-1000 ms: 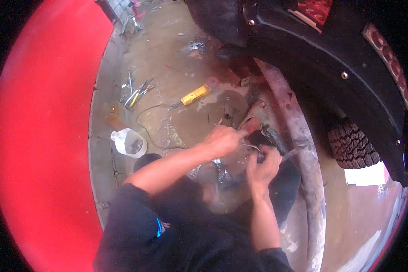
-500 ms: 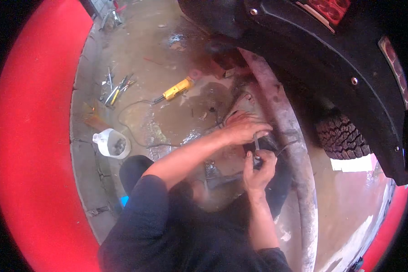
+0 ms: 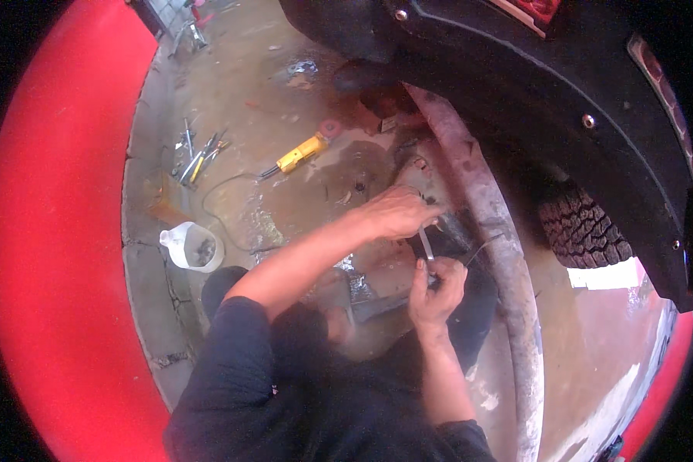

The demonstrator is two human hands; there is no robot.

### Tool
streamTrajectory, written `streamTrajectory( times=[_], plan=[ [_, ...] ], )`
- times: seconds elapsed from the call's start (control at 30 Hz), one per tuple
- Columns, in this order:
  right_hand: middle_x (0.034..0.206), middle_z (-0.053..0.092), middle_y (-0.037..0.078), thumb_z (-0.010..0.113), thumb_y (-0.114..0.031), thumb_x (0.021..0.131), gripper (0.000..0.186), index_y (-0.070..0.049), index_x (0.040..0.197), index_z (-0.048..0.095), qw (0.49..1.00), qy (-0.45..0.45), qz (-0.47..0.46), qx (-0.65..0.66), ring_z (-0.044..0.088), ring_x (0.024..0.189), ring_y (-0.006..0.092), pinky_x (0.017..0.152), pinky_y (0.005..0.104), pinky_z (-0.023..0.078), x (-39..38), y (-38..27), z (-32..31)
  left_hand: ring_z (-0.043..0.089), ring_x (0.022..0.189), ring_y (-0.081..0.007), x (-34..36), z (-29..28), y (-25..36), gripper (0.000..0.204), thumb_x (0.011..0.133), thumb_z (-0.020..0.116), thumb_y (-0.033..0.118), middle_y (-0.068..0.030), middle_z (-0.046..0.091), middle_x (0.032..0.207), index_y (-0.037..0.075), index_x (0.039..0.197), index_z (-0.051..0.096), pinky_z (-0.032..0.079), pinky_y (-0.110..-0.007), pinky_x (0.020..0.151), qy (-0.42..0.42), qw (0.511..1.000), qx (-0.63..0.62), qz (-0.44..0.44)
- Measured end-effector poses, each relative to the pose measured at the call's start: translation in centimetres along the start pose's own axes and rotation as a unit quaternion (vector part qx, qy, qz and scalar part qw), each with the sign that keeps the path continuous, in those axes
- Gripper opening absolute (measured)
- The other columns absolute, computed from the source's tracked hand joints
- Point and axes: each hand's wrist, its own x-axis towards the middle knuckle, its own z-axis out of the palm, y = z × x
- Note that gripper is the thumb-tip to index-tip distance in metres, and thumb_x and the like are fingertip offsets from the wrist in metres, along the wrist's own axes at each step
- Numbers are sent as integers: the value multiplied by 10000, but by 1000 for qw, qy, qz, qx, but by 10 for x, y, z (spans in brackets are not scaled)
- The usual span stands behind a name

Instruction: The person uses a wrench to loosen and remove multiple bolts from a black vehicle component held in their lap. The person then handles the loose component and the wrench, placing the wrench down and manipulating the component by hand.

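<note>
Wet concrete floor point(image 3: 285, 208); both hands' grip stays on thin rod point(image 3: 426, 245), unmoved.

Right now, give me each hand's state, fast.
Left hand: closed over the top of a thin metal rod.
Right hand: pinching the rod's lower end.

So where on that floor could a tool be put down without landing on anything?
The widest bare concrete lies between the yellow power tool, the white cut jug and the left hand. More bare floor shows right of the long pipe, below the tyre. It is crowded where both hands meet at the pipe, the right hand pinching a thin rod, and around the loose hand tools.
</note>
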Motion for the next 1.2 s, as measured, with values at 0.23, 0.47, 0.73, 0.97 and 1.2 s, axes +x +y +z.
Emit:
streamTrajectory(
  times=[0.23, 0.47, 0.73, 0.97, 1.2],
  plan=[
    [949, 660, 143, 816, -98, 832, 223, -55, 964, 642, 999, 1, 30, 15, 623, 856, 347, 774, 449, 472, -8, 1, 2, 671, 1069, -326, 9, 11, -6, 455, 944, 598, 275, -128, 680, 1012, 160, 1380, 658, 523, -472, 912, -5, 993, 73, 90],
    [921, 614, 158, 821, -219, 832, 278, -46, 983, 663, 997, -26, 44, -53, 572, 852, 365, 778, 465, 448, -5, -10, -12, 635, 1224, -376, -21, -14, 25, 421, 982, 490, 171, -195, 688, 1302, 105, 1346, 692, 487, -467, 1048, -119, 991, 62, -13],
    [1035, 568, 174, 753, -148, 810, 340, -6, 1076, 598, 998, -34, 29, 37, 559, 987, 372, 865, 462, 433, 3, -4, -6, 671, 1017, -476, -69, -84, 70, 392, 934, 632, 128, -253, 714, 1111, 65, 1319, 655, 534, -542, 880, -204, 973, 27, -108],
    [1111, 555, 179, 749, -153, 770, 449, -2, 1151, 566, 995, -87, 40, -31, 538, 1066, 378, 909, 477, 416, 16, -5, 30, 719, 814, -421, -80, -95, 113, 358, 932, 603, 93, -229, 730, 973, 11, 1275, 661, 562, -507, 715, -43, 983, 160, -75],
    [1126, 562, 190, 728, -171, 804, 436, 4, 1167, 561, 994, -90, 18, -61, 537, 1042, 374, 897, 475, 409, 27, -3, 49, 746, 768, -352, -65, -111, 123, 201, 879, 595, 47, -196, 736, 892, -4, 1063, 657, 585, -455, 674, -108, 948, 288, -76]
  ],
)
